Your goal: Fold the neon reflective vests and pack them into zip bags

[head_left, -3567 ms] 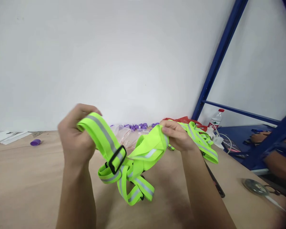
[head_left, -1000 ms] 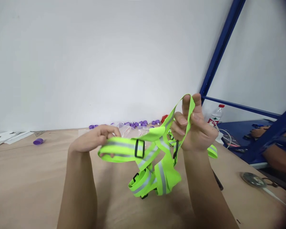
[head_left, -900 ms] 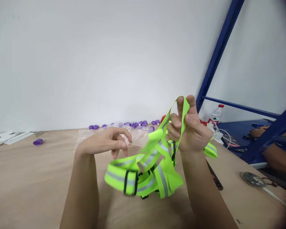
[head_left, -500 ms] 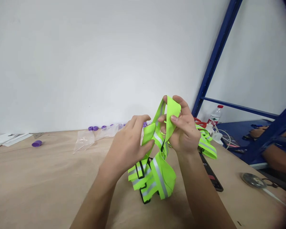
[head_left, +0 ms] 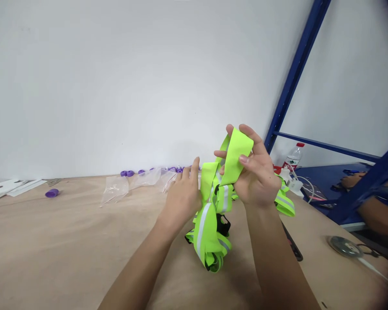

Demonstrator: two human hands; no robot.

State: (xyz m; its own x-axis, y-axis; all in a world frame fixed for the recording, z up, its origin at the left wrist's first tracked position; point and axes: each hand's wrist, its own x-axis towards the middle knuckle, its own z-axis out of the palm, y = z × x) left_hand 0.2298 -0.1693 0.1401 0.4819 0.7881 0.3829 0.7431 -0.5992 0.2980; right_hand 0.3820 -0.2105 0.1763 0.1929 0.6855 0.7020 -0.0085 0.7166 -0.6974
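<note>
A bundle of neon yellow-green straps (head_left: 204, 234) with silver reflective stripes and black buckles hangs from my right hand (head_left: 257, 172), low over the wooden table (head_left: 84, 249). The fingers and thumb of that hand grip a folded loop at the top of the bundle. My left hand (head_left: 185, 193) lies against the left side of the straps, fingers pointing up and its back to the camera; its thumb is hidden. More neon straps (head_left: 284, 203) rest on the table behind my right wrist.
Clear plastic bags (head_left: 115, 189) and small purple caps (head_left: 127, 173) line the wall. One purple cap (head_left: 52, 193) and white sheets (head_left: 11, 189) are at left. At right are a phone (head_left: 292, 244), a bottle (head_left: 294, 156), a round disc (head_left: 344, 246), a blue frame (head_left: 292, 77) and a person's arm.
My left hand has come off the strap it was around and turned more upright. The bundle has swung round and hangs narrower. My right hand has shifted slightly right with the loop.
</note>
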